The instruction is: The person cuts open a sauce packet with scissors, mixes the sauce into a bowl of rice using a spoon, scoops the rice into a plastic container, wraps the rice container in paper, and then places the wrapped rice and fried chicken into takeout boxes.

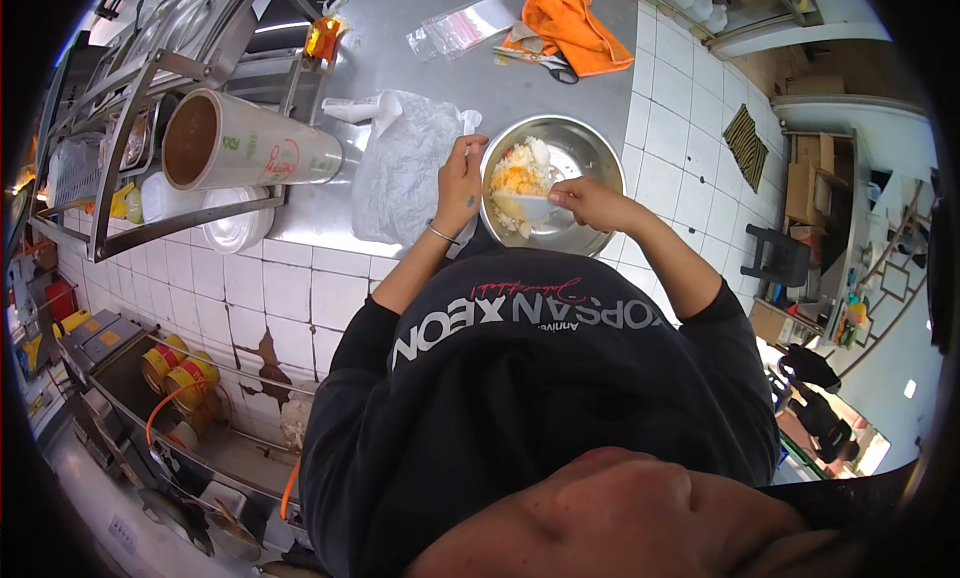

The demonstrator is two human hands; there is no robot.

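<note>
A round stainless steel bowl lies before me near the steel table's right edge. In it is a heap of white rice-like food with a yellow-orange part on top. My right hand reaches over the bowl and grips a pale flat scoop or scraper, whose blade touches the food. My left hand rests at the bowl's left side, its fingers at the rim and nothing seen in them. Left of that hand, a crumpled translucent plastic sheet or bag lies on the table.
Scissors and an orange cloth lie beyond the bowl, beside clear plastic bags. To the left stand a large pale cylindrical tube and a metal rack. A dark stool stands on the tiled floor at right.
</note>
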